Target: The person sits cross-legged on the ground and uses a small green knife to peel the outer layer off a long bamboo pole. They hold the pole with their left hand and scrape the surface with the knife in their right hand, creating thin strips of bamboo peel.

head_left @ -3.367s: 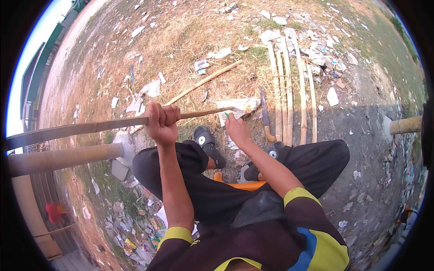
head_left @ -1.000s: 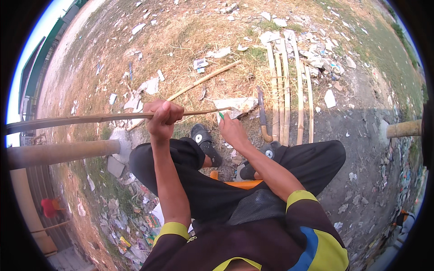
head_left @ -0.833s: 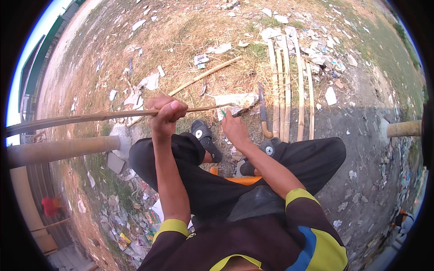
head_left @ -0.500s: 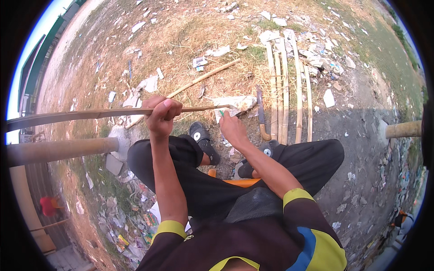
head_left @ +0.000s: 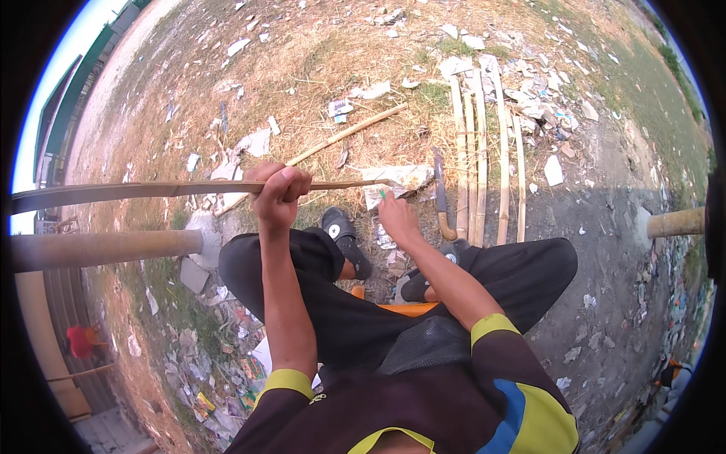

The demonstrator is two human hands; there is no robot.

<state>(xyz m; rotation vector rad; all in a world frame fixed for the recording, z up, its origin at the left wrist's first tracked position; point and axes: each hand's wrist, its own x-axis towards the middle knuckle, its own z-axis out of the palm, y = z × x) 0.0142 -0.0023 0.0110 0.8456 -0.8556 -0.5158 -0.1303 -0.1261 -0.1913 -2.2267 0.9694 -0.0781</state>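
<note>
A long split bamboo strip runs in from the left edge, roughly level, and its thin end reaches past my left hand. The fingers of that hand are wrapped round the strip. Close to the strip's right tip, my right hand is closed on a small tool with a green handle; its working part is too small to make out. Under the tip lies a pale flat slab on the ground. Just right of it rests a big knife with a dark blade and a curved wooden handle.
Several bamboo strips lie side by side beyond my right foot. Another bamboo piece slants across the dry grass ahead. Thick bamboo poles stand out at left and right. An orange seat shows beneath me. Litter is scattered around.
My right hand has shifted slightly right and down, still by the strip's tip. My left hand keeps its grip on the strip, and the whole view has moved a little.
</note>
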